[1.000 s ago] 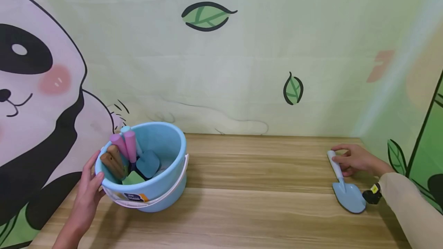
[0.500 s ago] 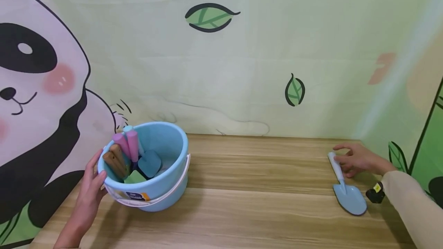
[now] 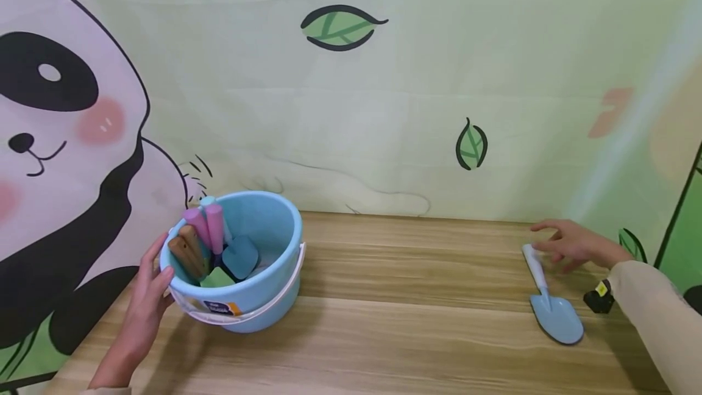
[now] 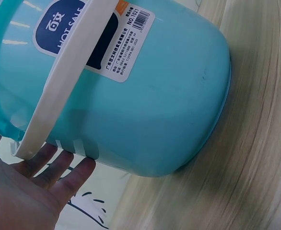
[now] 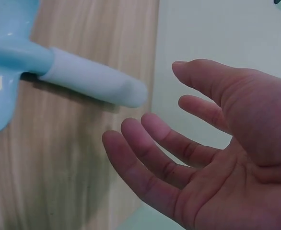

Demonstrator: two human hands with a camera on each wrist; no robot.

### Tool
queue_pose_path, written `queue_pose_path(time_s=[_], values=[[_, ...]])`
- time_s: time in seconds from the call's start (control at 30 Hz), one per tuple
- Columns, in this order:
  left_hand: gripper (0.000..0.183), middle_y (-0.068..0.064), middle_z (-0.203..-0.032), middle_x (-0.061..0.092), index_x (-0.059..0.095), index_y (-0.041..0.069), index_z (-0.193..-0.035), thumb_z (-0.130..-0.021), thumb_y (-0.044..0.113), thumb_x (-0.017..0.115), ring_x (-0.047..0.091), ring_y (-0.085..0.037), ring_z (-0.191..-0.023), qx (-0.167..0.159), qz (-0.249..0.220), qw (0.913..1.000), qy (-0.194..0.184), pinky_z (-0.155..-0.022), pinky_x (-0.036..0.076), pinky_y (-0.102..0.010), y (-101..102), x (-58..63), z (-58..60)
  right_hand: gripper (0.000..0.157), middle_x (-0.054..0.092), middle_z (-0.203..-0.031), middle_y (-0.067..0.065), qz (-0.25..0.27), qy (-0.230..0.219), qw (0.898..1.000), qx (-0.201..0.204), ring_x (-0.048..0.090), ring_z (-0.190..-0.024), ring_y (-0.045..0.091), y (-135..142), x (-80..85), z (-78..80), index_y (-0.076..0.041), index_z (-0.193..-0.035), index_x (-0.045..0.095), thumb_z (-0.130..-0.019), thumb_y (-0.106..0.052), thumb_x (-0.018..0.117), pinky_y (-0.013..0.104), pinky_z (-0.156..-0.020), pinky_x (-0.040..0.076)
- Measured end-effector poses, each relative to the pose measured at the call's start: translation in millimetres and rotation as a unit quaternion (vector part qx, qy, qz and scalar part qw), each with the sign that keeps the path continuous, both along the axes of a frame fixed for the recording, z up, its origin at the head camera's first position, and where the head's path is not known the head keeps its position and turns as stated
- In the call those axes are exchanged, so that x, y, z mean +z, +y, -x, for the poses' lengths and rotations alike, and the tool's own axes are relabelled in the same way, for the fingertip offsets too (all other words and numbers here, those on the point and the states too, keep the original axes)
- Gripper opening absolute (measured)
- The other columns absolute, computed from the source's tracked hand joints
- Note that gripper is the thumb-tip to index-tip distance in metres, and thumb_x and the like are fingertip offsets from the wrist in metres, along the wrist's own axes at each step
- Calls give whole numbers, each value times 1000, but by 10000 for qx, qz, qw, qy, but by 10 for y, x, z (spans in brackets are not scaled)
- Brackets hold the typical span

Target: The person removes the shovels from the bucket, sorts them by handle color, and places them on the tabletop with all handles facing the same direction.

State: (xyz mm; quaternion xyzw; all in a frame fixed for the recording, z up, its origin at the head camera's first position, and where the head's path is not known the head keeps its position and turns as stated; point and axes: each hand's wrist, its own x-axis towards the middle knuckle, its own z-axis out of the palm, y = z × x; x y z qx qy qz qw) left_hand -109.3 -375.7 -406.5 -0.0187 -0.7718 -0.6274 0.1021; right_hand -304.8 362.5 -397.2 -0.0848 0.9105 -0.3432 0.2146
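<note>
Lying on the wood-grain table [image 3: 417, 340], a trowel [image 3: 555, 317] fronts the panda-print backdrop [image 3: 378, 114].

A wide strip of the brown wood-patterned table [image 3: 411, 297] lies open between the round light-blue plastic bucket [image 3: 269, 218] and the light-blue trowel with a whitish handle [image 3: 555, 317], so a hand could slide across there. Behind it, the pale green wall sheet with printed leaves [image 3: 395, 108] stops the way. The person's left hand [image 3: 148, 294] blocks the bucket's left side. Inside, round pink handles [image 3: 216, 227] and flat brown handles [image 3: 185, 255] crowd the left, but there is room by the right wall. The curved white bucket handle [image 4: 66, 72] crosses the front. A small gap parts the right hand's [image 3: 576, 247] fingers [image 5: 135, 168] from the trowel
</note>
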Motion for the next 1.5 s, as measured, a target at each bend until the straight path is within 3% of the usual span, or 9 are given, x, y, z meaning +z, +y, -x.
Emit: queue_pose_path(time_s=[0.4, 0.9, 1.5], values=[[59, -12, -169, 10, 9, 39, -164, -110, 34, 33, 25, -27, -146, 41, 130, 9999, -65, -86, 43, -12, -7, 6, 13, 66, 51, -124, 35, 115, -83, 9998, 116, 61, -81, 26, -126, 241, 55, 5, -154, 28, -105, -25, 61, 47, -68, 59], [59, -11, -169, 9, 7, 40, -164, -111, 36, 31, 22, -39, -147, 141, 407, 9989, -176, -86, 43, -14, -7, 21, 18, 61, 54, -128, 35, -187, 171, 9987, 444, 60, -82, 23, -341, 491, 171, 5, -152, 32, -106, -24, 60, 45, -70, 60], [59, -12, -169, 10, 8, 40, -164, -110, 34, 32, 24, -35, -146, 122, 315, 9994, -88, -86, 43, -13, -6, 13, 7, 60, 58, -126, 31, -361, 485, 9938, 935, 61, -85, 24, -701, 749, 224, 0, -150, 40, -102, -26, 66, 43, -68, 59]])
